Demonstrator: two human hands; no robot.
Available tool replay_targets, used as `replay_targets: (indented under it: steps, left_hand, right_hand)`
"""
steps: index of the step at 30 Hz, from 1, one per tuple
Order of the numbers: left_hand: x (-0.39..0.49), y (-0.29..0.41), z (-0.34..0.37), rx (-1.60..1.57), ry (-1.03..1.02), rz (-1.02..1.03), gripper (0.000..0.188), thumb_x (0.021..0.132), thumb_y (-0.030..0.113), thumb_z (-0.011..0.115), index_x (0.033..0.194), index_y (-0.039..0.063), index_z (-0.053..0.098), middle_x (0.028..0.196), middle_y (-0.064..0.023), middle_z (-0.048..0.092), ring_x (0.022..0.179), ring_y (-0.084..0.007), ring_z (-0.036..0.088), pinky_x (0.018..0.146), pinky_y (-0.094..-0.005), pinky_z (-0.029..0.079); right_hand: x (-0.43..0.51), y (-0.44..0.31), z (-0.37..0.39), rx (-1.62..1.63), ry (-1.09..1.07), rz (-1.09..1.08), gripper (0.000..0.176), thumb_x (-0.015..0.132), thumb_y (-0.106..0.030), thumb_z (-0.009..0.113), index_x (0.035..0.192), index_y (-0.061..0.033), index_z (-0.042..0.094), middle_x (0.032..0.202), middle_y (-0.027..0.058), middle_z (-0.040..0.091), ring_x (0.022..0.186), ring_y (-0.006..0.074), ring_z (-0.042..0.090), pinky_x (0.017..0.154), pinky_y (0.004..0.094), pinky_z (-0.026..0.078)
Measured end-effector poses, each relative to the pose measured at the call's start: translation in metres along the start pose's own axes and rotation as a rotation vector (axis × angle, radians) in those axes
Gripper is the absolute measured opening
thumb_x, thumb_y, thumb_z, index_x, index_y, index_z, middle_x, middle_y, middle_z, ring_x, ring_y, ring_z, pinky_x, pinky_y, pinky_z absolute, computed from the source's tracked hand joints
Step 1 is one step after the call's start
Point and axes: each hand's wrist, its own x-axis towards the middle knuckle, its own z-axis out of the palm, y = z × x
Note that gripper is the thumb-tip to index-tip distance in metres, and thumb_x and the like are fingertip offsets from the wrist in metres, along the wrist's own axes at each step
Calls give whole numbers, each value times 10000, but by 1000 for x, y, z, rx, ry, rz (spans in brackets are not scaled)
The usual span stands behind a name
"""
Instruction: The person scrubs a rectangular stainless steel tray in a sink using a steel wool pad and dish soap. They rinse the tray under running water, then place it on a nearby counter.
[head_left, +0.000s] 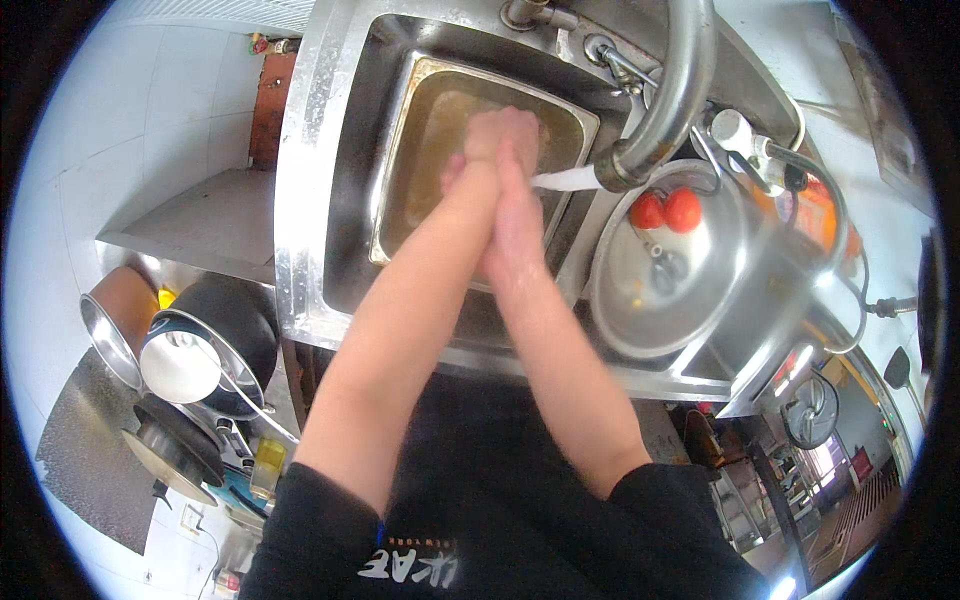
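Both of my hands are together over the left basin of a stainless steel sink (304, 225). My right hand (519, 206) is wrapped around my left wrist, its thumb lying on top and fingertips showing at the far side. My left hand (501, 131) is bent downward; its fingers are blurred and mostly hidden. Water (566, 180) runs from the curved metal faucet (649, 154) onto the right hand's side. Beneath the hands, a rectangular metal tray (394, 157) with a stained rim holds brownish water.
A round metal bowl (615, 322) in the right basin holds two red tomatoes (682, 210) and water. A hose (836, 202) with a white fitting (731, 129) hangs at the right. Left of the sink stand a dark pot (244, 322), another pot (120, 315) and a frying pan (169, 465).
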Motion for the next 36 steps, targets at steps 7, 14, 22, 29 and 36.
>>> replay_targets:
  steps: [7,14,22,29,36]
  left_hand:
    - [-19,-7,41,-1414,264,-305,324,990,222,667,1257,41,695,1101,-169,771,1059,-305,728,947,-416,570]
    - [-91,31,63,-1915,348,-259,578,991,199,659,1518,68,463,1314,-155,670,1102,-289,694,953,-435,560]
    - [-67,-23,64,-2379,-18,-449,297,1040,225,648,1259,27,616,1177,-100,707,1053,-218,679,931,-335,560]
    - [-115,-6,65,-2312,-69,-387,400,1096,318,581,1392,53,534,1346,-138,646,1173,-255,674,1023,-394,532]
    - [-159,-1,24,-2378,-227,-83,749,1026,311,685,1591,33,280,1453,-133,559,1358,-292,544,1149,-449,419]
  right_hand:
    - [44,6,-30,-190,78,-387,439,1066,-383,619,1359,-62,550,1173,116,648,1061,211,633,897,393,547]
    - [157,-18,-69,696,-255,-77,392,1121,-319,468,1184,49,590,1209,199,661,1155,349,647,1041,473,562]
    - [90,15,-34,98,-106,-128,516,1138,-420,391,1285,46,561,1150,225,697,1091,364,674,994,494,550]
    - [133,22,-67,359,-70,-104,566,1151,-421,293,1325,69,518,1206,240,676,1089,374,675,994,477,567]
    - [213,-28,-37,763,-17,280,330,1074,-178,337,990,13,593,896,150,666,841,293,678,732,420,593]
